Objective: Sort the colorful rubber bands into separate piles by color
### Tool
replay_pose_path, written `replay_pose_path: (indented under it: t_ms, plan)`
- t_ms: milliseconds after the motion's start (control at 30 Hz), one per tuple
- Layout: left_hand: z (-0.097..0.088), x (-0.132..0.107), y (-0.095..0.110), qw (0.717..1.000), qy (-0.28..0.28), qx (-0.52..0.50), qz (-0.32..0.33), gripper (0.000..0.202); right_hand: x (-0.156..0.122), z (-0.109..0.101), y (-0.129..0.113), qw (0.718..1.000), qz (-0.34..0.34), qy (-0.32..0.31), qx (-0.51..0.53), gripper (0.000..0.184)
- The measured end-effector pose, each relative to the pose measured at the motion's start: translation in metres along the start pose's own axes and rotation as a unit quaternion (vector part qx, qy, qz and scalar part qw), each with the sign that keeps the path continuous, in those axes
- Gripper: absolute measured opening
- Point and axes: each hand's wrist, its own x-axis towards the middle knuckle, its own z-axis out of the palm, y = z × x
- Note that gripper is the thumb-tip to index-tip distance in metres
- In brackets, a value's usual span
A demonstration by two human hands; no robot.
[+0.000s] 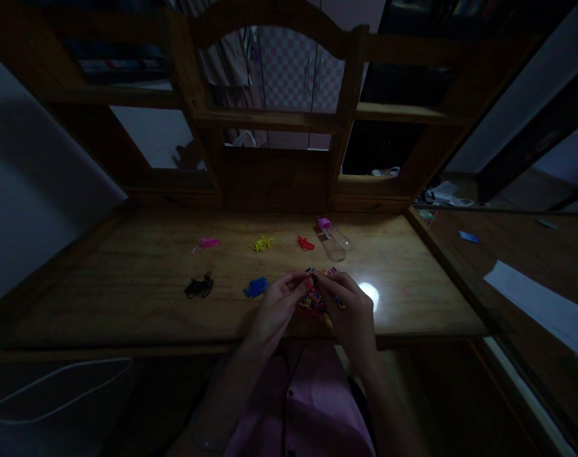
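Observation:
My left hand [279,299] is pinched closed at the fingertips on a thin red rubber band [310,283]. Against it, my right hand [350,303] is also closed, its fingertips on a dark rubber band [314,277] that touches the red one. Both hands hover over a mixed pile of coloured rubber bands [316,307], which they partly hide. Sorted by colour, small heaps lie further out: blue bands [256,287] beside my left hand, black bands [199,285], pink bands [208,242], yellow bands [262,242] and red bands [305,243].
A clear bottle with a pink cap [335,241] lies behind my right hand. The wooden desk [141,279] has a shelf frame [274,181] along its back. White paper [539,303] and a small blue packet [469,236] rest on the surface at right.

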Motion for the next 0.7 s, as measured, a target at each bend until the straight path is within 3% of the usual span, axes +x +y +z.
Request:
replay_pose_path:
  t_ms: [167, 267, 400, 533, 700]
  plan:
    - [-0.004, 0.002, -0.004, 0.999, 0.039, -0.038, -0.005, 0.031, -0.003, -0.006, 0.002, 0.999, 0.039, -0.006, 0.032, 0.037]
    - [-0.005, 0.003, -0.005, 0.999, 0.04, -0.026, 0.005, 0.029, -0.003, -0.011, -0.002, 0.995, 0.056, -0.017, 0.077, 0.031]
    - [-0.003, 0.001, -0.006, 0.996, 0.052, 0.047, 0.059, 0.026, -0.005, -0.006, -0.01, 0.993, 0.063, -0.025, 0.093, 0.02]
    - [0.003, -0.004, -0.008, 0.983, 0.07, 0.128, 0.116, 0.023, -0.009, 0.004, -0.014, 0.995, 0.077, 0.033, 0.057, 0.013]
    - [0.003, -0.006, -0.007, 0.978, 0.073, 0.159, 0.111, 0.022, -0.011, 0.006, -0.012, 0.997, 0.062, 0.042, 0.014, 0.012]
